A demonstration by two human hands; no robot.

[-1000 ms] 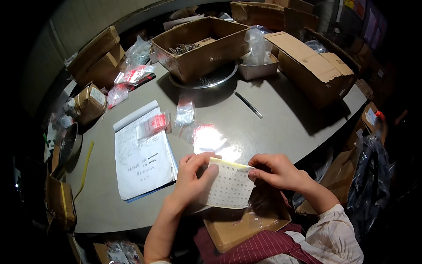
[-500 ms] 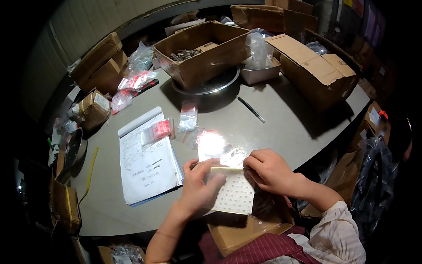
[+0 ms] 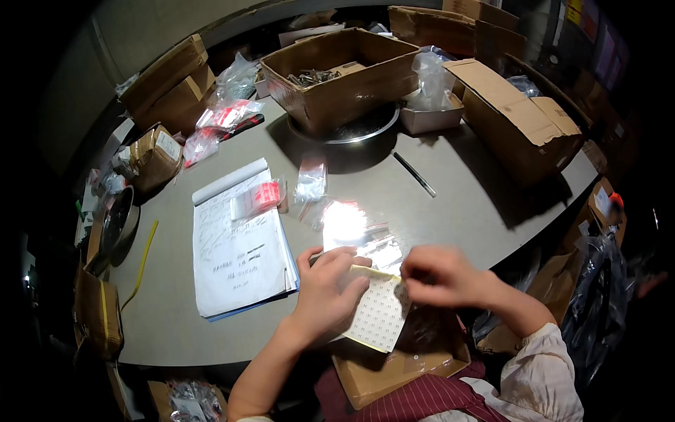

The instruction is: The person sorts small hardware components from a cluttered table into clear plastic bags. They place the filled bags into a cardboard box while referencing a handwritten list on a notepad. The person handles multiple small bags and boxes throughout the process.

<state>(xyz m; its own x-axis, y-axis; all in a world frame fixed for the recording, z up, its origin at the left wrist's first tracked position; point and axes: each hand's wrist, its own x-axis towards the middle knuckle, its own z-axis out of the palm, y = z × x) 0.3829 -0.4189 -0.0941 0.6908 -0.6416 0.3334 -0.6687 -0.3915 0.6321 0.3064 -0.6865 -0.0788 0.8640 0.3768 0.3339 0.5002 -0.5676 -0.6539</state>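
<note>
A sheet of small printed stickers [image 3: 377, 315], pale yellow-white with rows of tiny marks, is held tilted over the near table edge. My left hand [image 3: 327, 288] grips its left side, thumb on the front and fingers behind the upper edge. At the sheet's top right corner is my right hand [image 3: 446, 276], its fingers drawn together and blurred; what they pinch is hidden. Just beyond the hands, clear zip bags [image 3: 380, 246] lie on the table under a bright glare.
A written notepad [image 3: 242, 264] lies left, with a red-and-white bag [image 3: 256, 200] on it. Behind stands a carton of metal parts [image 3: 337, 91] on a round metal pan [image 3: 351, 139]. A pen [image 3: 415, 174] lies right of it. Below the sheet sits an open cardboard box [image 3: 394, 373].
The sheet has turned, its lower end swinging left and down. My right hand has shifted slightly right, off the sheet's top edge to its corner. The view has moved a little.
</note>
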